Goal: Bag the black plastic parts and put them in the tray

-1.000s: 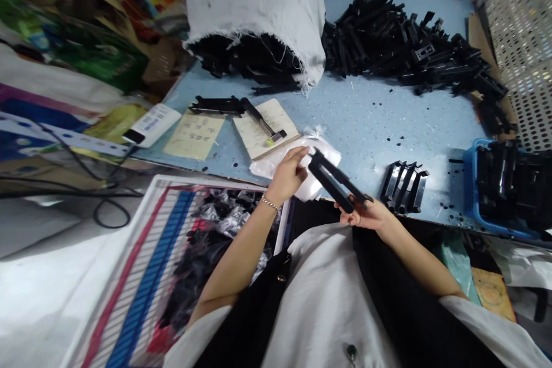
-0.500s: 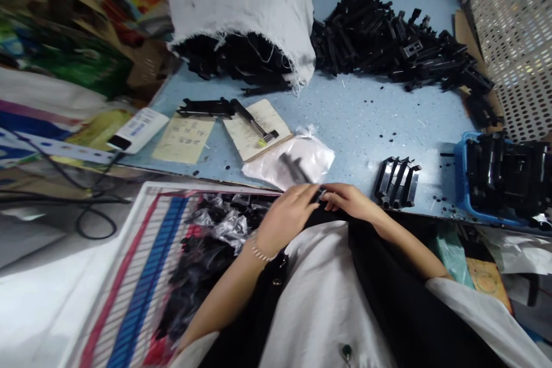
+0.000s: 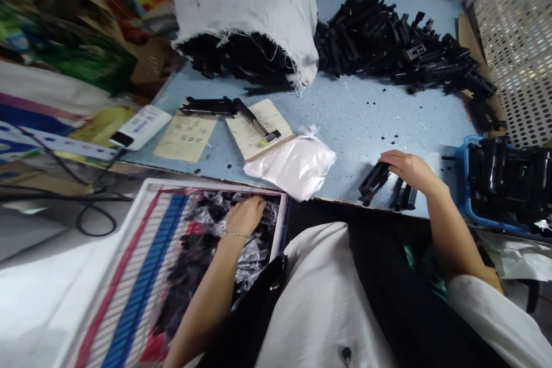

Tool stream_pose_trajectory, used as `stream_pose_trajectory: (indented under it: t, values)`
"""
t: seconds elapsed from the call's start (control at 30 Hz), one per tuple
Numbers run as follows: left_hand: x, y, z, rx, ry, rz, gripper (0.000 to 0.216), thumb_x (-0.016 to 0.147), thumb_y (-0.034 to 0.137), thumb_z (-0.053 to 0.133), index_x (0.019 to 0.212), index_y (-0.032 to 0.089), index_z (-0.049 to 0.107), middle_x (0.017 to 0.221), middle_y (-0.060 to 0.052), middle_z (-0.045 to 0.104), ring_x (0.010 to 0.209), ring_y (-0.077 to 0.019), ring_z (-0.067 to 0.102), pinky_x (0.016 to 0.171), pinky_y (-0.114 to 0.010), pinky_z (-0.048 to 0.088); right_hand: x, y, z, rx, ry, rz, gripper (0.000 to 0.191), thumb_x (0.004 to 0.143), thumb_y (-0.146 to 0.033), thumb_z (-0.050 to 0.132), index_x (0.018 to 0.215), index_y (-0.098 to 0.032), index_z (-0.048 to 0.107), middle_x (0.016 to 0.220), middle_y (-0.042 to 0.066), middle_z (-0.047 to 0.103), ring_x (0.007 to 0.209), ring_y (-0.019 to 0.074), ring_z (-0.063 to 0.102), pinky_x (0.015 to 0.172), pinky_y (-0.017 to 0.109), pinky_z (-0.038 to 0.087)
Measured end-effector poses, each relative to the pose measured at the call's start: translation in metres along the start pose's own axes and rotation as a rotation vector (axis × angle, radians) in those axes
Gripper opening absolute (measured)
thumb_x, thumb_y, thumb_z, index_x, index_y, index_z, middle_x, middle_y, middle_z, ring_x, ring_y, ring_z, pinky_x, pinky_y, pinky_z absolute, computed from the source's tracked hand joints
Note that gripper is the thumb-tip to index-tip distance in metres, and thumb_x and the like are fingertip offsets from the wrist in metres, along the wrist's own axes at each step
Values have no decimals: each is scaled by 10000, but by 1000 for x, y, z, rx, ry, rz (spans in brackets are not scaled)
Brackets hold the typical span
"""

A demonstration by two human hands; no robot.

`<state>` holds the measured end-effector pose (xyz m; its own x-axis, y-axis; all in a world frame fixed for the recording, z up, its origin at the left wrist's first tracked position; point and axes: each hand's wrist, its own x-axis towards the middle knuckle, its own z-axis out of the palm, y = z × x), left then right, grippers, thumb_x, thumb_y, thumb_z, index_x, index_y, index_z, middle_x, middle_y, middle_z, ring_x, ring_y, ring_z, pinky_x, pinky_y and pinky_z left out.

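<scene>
My right hand (image 3: pixel 409 168) rests on a small row of long black plastic parts (image 3: pixel 374 181) near the table's front edge, with its fingers curled over the top of the leftmost one. My left hand (image 3: pixel 245 215) reaches down into a striped woven bag (image 3: pixel 142 276) beside my lap. That hand's fingers are buried among small black pieces in clear plastic (image 3: pixel 215 241), so what they hold is hidden. A white plastic pouch (image 3: pixel 293 164) lies on the table between the two hands.
A big heap of black parts (image 3: pixel 397 52) covers the far side of the blue table (image 3: pixel 366 115). A white sack (image 3: pixel 250 6) spills more at the back left. A blue bin (image 3: pixel 504 184) of parts stands at right. Notepads (image 3: pixel 259 126) and a tool lie left.
Both hands held a long black part together in front of my chest. Now the right hand has carried it to the row on the table and the left hand has dropped into the bag.
</scene>
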<state>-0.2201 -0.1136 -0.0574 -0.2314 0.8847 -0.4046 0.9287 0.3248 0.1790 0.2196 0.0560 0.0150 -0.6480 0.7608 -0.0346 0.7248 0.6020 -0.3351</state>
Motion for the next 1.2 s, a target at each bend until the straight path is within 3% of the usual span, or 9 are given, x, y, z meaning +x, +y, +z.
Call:
stream_pose_trajectory:
  t: [0.13, 0.27, 0.47, 0.63, 0.7, 0.8, 0.93, 1.03, 1.2]
  values:
    - [16, 88, -14, -205, 470, 405, 260, 944, 378, 568, 1030, 176, 709, 1114, -136, 696, 1051, -268, 655, 968, -386, 515, 20, -33, 21, 457, 126, 122, 325, 912, -350, 601, 1180, -219, 729, 1086, 78, 755, 968, 244, 718, 875, 371, 567]
    - [50, 132, -11, -236, 436, 474, 166, 901, 235, 610, 781, 163, 700, 974, -132, 676, 940, -260, 640, 896, -397, 526, 39, -67, 59, 1055, 146, 330, 362, 840, -468, 667, 1077, -206, 743, 887, 34, 763, 784, 204, 721, 737, 333, 579]
    - [76, 107, -24, -681, 243, 341, 207, 854, 335, 661, 713, 185, 686, 768, -26, 667, 751, -175, 632, 758, -299, 516, 49, -100, 75, 1627, 106, 405, 383, 719, -530, 821, 901, -201, 743, 790, 40, 765, 825, 216, 751, 697, 300, 586]
    - [68, 104, -28, -928, 189, 259, 85, 780, 230, 677, 838, 169, 686, 788, -21, 717, 728, -173, 666, 698, -280, 537, 72, -127, 87, 1905, 79, 358, 344, 684, -487, 869, 787, -208, 697, 821, 48, 774, 922, 251, 757, 770, 354, 611]
    - [60, 106, -31, -873, 258, 302, 85, 792, 159, 617, 858, 171, 669, 830, -32, 727, 781, -180, 686, 742, -291, 556, 82, -134, 96, 1923, 134, 372, 331, 655, -461, 881, 740, -211, 683, 788, 37, 763, 919, 240, 747, 803, 353, 603]
    - [47, 105, -39, -538, 318, 469, 266, 839, 71, 474, 894, 175, 712, 992, -76, 749, 987, -221, 694, 918, -356, 548, 90, -135, 106, 1794, 227, 463, 271, 672, -428, 844, 734, -209, 696, 748, 8, 734, 882, 196, 719, 769, 292, 570]
    - [42, 98, -48, -258, 331, 462, 428, 887, 100, 449, 1218, 182, 707, 1266, -100, 697, 1139, -264, 666, 967, -392, 555, 72, -125, 100, 1656, 251, 511, 249, 710, -414, 806, 791, -194, 722, 758, -6, 720, 788, 157, 680, 703, 252, 530]
    - [47, 96, -50, -334, 360, 469, 515, 877, 146, 523, 1380, 204, 614, 1399, -81, 622, 1214, -245, 639, 1042, -376, 543, 41, -116, 90, 1815, 72, 481, 305, 716, -435, 829, 829, -181, 703, 757, 27, 722, 721, 174, 684, 644, 271, 549]
    - [45, 97, -47, -480, 407, 562, 575, 875, 99, 489, 1437, 203, 547, 1459, -93, 570, 1283, -218, 600, 1110, -381, 510, 4, -112, 97, 2139, -601, 496, 278, 845, -408, 738, 944, -165, 648, 825, 50, 721, 604, 108, 631, 504, 190, 523]
